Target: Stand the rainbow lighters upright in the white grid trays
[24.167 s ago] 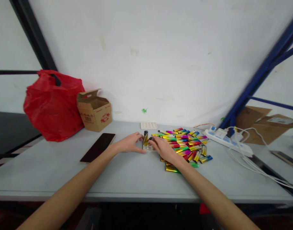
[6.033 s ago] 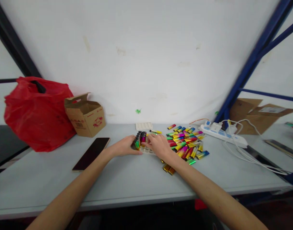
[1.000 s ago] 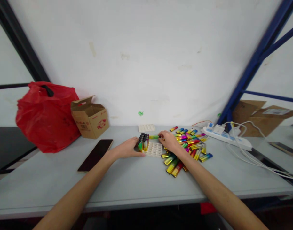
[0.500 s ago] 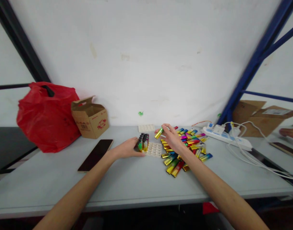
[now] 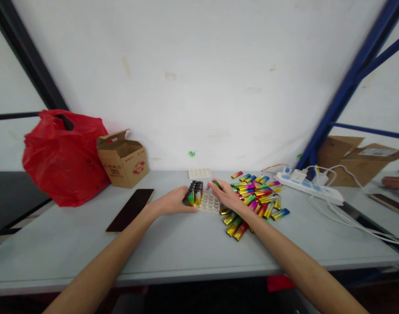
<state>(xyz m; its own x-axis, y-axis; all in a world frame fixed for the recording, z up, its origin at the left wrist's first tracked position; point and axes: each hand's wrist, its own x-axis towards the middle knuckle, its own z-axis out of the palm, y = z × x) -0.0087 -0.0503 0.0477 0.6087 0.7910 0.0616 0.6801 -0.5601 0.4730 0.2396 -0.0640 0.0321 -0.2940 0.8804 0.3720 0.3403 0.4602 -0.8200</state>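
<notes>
A cream tray (image 5: 210,203) with rows of round holes lies on the table. Several lighters (image 5: 195,193) with black tops stand upright in its left part. My left hand (image 5: 177,201) grips the tray's left end, thumb along the front edge and fingers behind the upright lighters. Over the tray's right side is my right hand (image 5: 224,192), closed on a lighter (image 5: 217,185); only its green and dark end shows between the fingers. To the right, under and beyond my right wrist, a loose pile of shiny multicoloured lighters (image 5: 255,194) lies flat.
A second cream tray (image 5: 200,174) lies by the wall. On the left are a dark phone (image 5: 130,210), an open carton (image 5: 124,163) and a red plastic bag (image 5: 65,161). A white power strip (image 5: 310,188) with cables lies right. Another person's hand (image 5: 395,182) shows far right.
My right hand has moved left and slightly down from the pile's edge to above the tray, carrying the lighter, which is now turned and mostly hidden. My left hand stays in place.
</notes>
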